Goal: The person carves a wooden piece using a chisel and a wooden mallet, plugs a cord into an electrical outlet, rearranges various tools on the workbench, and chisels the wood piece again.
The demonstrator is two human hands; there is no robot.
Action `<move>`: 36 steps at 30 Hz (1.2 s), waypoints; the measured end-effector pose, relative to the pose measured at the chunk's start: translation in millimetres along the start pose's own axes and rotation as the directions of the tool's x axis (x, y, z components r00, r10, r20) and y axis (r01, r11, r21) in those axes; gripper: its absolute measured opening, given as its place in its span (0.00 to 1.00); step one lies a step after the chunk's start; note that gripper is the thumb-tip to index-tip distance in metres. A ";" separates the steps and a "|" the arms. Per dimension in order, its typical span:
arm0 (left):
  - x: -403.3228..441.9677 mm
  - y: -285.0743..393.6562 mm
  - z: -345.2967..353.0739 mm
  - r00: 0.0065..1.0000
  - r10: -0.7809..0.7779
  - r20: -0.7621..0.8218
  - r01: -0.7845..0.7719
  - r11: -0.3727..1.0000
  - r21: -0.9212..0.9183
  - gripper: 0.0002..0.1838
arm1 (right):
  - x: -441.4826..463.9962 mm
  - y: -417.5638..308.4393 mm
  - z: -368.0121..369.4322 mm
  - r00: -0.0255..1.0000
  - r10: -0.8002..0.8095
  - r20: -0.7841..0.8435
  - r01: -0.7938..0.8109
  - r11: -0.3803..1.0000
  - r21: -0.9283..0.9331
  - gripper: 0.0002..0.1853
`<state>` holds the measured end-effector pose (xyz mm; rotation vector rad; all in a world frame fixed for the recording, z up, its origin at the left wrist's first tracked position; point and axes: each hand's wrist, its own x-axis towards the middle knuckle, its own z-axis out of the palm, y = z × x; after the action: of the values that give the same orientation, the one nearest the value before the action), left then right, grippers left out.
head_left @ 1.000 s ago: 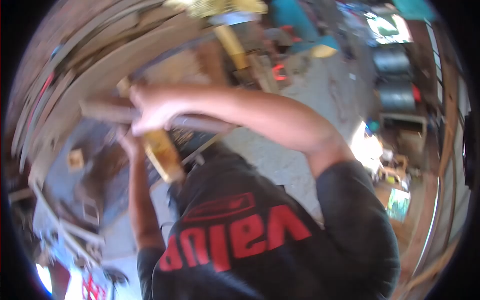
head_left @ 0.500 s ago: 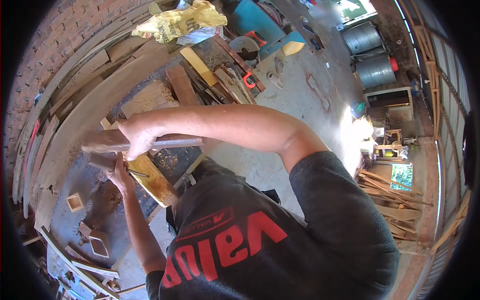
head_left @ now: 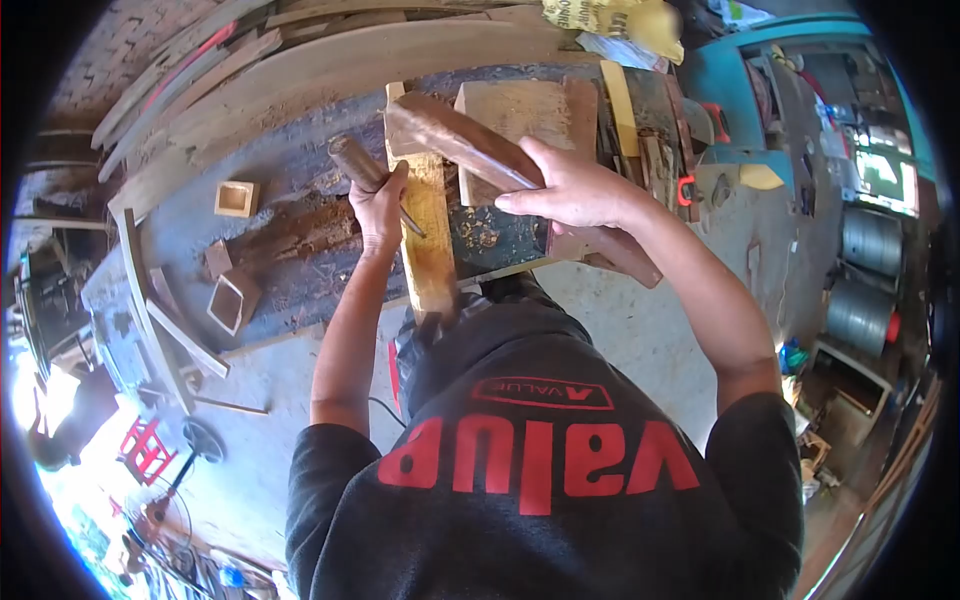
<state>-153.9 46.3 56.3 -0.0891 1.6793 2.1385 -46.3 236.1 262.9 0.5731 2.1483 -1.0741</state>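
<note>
My left hand (head_left: 378, 205) is closed round a chisel (head_left: 355, 163) with a thick wooden handle. The chisel slants, its metal tip resting at the face of a yellowish wooden board (head_left: 428, 270). That board lies across the bench, its near end against my lap. In my right hand (head_left: 580, 190) is a long, dark wooden club (head_left: 450, 135), its heavy end above the board and to the right of the chisel handle. A shiny streak shows along the club near my fingers; I cannot tell what it is.
A wide wooden block (head_left: 530, 110) sits on the worn workbench (head_left: 300, 290) beyond my right hand. Small hollow wooden boxes (head_left: 237, 198) lie at left. Several planks (head_left: 300, 65) line the back, and an orange-handled saw (head_left: 687, 190) is at right.
The view has swung round, bringing the bench to the centre. The club has shifted off to the right of the chisel handle. Both hands keep their holds.
</note>
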 end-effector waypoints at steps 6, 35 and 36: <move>-26.8 2.9 -1.3 0.992 0.126 0.001 -0.126 0.991 0.041 0.10 | -1.2 -12.9 -5.6 0.997 -0.053 -0.063 0.050 0.998 -0.046 0.38; 49.1 -17.8 -44.8 0.831 0.167 0.531 -0.525 0.553 0.647 0.19 | 26.4 -17.3 27.1 0.940 -0.197 -0.280 0.245 0.958 0.148 0.32; 50.6 -26.4 -48.2 0.827 0.167 0.536 -0.529 0.554 0.643 0.19 | 26.1 -20.4 28.1 0.934 -0.196 -0.299 0.238 0.965 0.111 0.33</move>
<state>-200.2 20.1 4.0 0.9905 2.2985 1.2809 -66.9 203.9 242.4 0.5980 2.4436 -1.3471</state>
